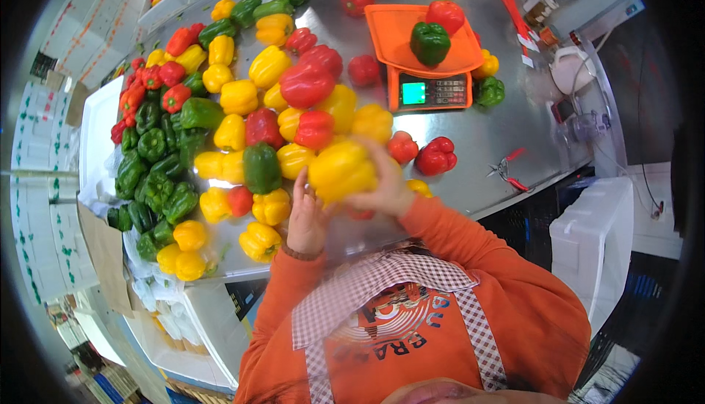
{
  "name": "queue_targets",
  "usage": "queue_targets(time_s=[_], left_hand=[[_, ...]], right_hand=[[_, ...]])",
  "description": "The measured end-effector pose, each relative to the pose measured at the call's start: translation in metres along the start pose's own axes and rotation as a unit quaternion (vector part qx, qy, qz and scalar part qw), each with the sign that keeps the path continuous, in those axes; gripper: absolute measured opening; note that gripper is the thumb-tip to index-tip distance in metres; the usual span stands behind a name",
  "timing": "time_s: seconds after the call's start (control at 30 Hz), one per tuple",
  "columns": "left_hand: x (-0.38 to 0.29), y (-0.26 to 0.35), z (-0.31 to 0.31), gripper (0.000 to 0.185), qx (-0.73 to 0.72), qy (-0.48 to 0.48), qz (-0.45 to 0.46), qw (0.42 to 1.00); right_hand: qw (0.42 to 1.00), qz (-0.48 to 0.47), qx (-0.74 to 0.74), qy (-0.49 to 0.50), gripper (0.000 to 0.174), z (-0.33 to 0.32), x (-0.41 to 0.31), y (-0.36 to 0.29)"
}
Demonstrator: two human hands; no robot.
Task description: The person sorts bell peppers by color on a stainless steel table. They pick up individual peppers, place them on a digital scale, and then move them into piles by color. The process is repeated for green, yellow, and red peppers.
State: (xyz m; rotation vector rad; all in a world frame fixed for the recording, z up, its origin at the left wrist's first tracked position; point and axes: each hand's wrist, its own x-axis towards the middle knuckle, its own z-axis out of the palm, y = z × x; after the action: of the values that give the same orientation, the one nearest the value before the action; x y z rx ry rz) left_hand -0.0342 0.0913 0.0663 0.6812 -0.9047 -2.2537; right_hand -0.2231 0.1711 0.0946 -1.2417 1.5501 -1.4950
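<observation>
My right hand [385, 184] grips a large yellow bell pepper [341, 172], blurred, above the near part of the steel table [352, 239]. Close by its lower left side is my left hand [307, 219], fingers apart and pointing up; whether they touch the pepper I cannot tell. Around both hands lie loose peppers: a green bell pepper [262, 168], a red one [314, 129] and several yellow ones, such as the one [260, 241] near the table edge. Beyond, an orange digital scale [380, 87] with a lit display bears a green pepper [430, 43] and a red pepper [446, 17].
Green peppers [157, 192] are heaped at the left, with small red ones [151, 77] behind. Red-handled pruning shears [504, 170] lie at the right. Red strips [504, 2] and a white kettle-like appliance [573, 68] are farther back. A white foam box [592, 239] stands right of me.
</observation>
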Motion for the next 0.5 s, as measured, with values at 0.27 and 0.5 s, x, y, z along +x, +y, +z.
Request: queue_targets(time_s=[0.27,0.5], left_hand=[[0.003,0.021,-0.03,0.045,0.096,0.158,0.019,0.983],[0.004,0.008,-0.032,0.04,0.122,0.178,0.018,0.976]], right_hand=[[0.882,-0.034,-0.172,0.438,0.092,-0.226,0.068,0.043],[0.911,0.008,-0.234,0.339,0.092,-0.279,0.116,0.091]])
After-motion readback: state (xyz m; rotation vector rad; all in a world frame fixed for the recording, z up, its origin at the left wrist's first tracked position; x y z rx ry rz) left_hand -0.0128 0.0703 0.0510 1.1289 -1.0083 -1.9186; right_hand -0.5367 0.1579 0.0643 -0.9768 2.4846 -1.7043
